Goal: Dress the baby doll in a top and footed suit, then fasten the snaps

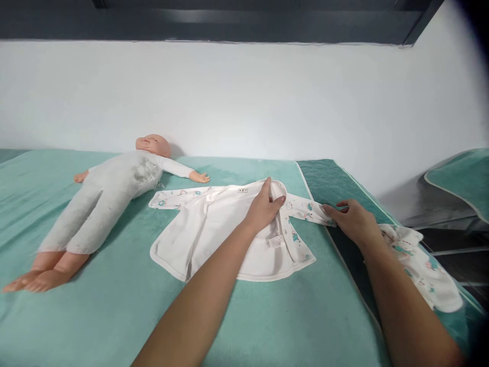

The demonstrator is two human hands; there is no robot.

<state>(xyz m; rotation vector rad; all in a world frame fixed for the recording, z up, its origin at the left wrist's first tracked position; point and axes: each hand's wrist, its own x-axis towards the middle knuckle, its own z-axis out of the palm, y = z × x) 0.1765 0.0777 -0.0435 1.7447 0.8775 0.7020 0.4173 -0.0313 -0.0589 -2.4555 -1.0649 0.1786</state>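
Observation:
A white baby shirt (225, 229) with printed sleeves lies spread open, its inside facing up and its collar toward the wall. At its right shoulder my left hand (264, 206) grips the cloth near the neckline, the fingertips partly hidden in the fabric. My right hand (353, 218) pinches the cuff of the right-hand sleeve (307, 208), which is stretched out sideways. To the left, a baby doll (110, 191) with a white cloth body lies on its back, its head toward the wall, untouched by either hand.
Light green padded cover (114, 326) spreads under the shirt and doll. A darker green quilted strip (323, 178) runs along the right. Another folded printed garment (424, 270) rests beyond my right forearm. A white wall (229, 102) stands behind, with a dark frame (214, 20) overhead.

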